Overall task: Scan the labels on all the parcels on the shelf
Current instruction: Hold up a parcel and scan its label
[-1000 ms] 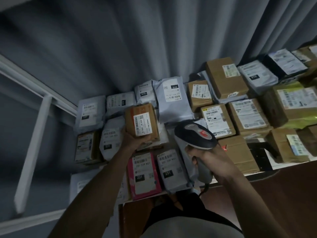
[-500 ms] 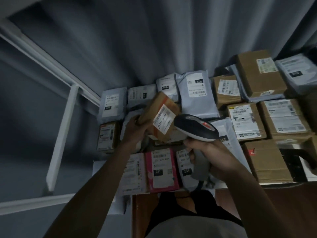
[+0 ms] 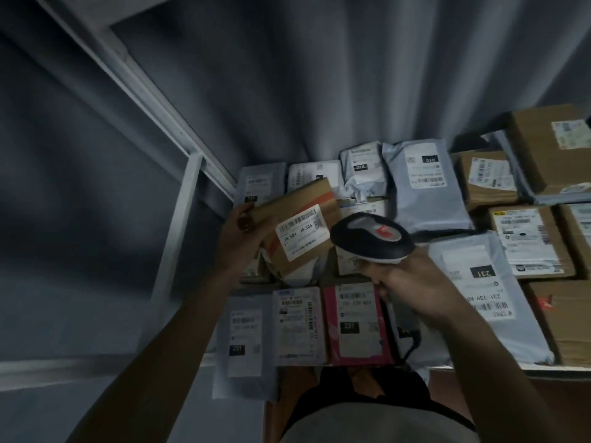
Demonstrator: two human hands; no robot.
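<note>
Right hand (image 3: 412, 282): nearest; fingers curled tight round the handle of the scanner (image 3: 371, 238)
Scanner: smooth hard plastic, round black head with a grey and red top, aimed at the box's label
Left hand (image 3: 240, 238): fingers and thumb wrapped round the left end of the box (image 3: 297, 231), holding it up and tilted over the pile
Box: small brown cardboard with tape stripes; looks stiff and light, since one hand lifts it; I think the end away from the label is the best place to hold, so the label stays clear
Label (image 3: 302, 231): flat white paper with black bars, facing up toward the scanner
Front row: a pink parcel (image 3: 355, 327) and pale ones lie flat near the shelf (image 3: 511, 370) edge
Grey bags (image 3: 425, 190): farther back; soft, shiny, wrinkly plastic, likely slippery and floppy
Brown boxes (image 3: 531, 241): on the right; hard corners, flat tops
Curtain (image 3: 319, 75): farthest; grey cloth in long folds
</note>
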